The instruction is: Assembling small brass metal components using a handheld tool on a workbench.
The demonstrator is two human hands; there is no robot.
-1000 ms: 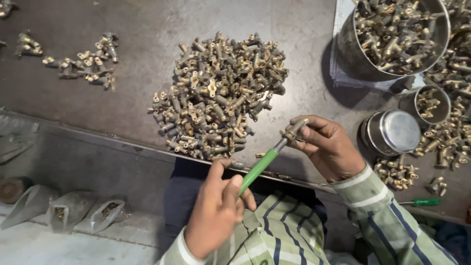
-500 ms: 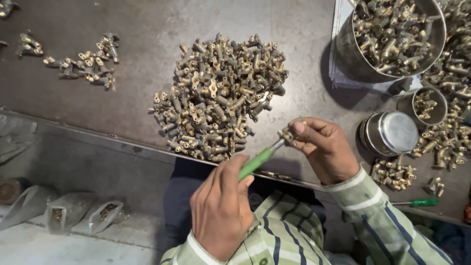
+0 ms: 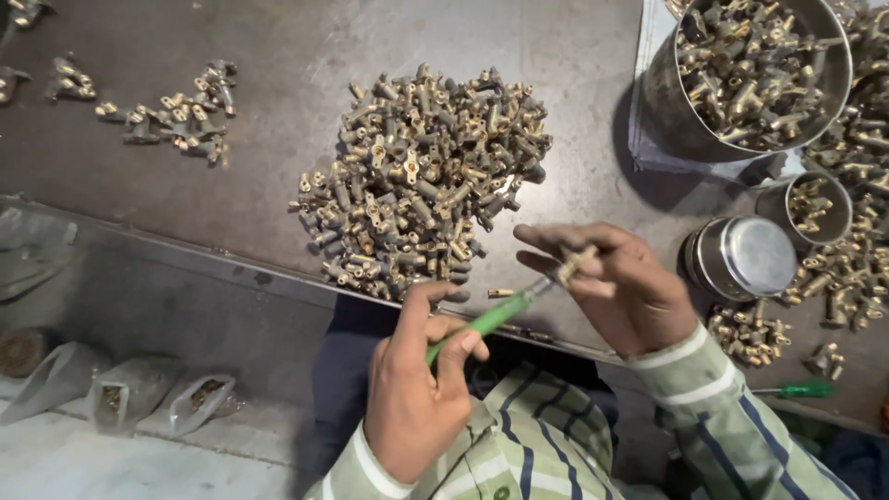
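Two steel pots (image 3: 667,102) hold brass fittings (image 3: 741,65)

The left hand (image 3: 417,389) drives a green screwdriver (image 3: 486,319) into the right hand's (image 3: 616,287) brass fitting (image 3: 576,265).

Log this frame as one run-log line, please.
left hand: grips green-handled screwdriver | right hand: pinches small brass fitting at its tip | brass fittings pile ahead on table

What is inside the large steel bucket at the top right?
The large steel bucket is filled nearly to the rim with small brass fittings, jumbled together. Only the top layer shows; anything beneath it, and the bucket's bottom, are covered.
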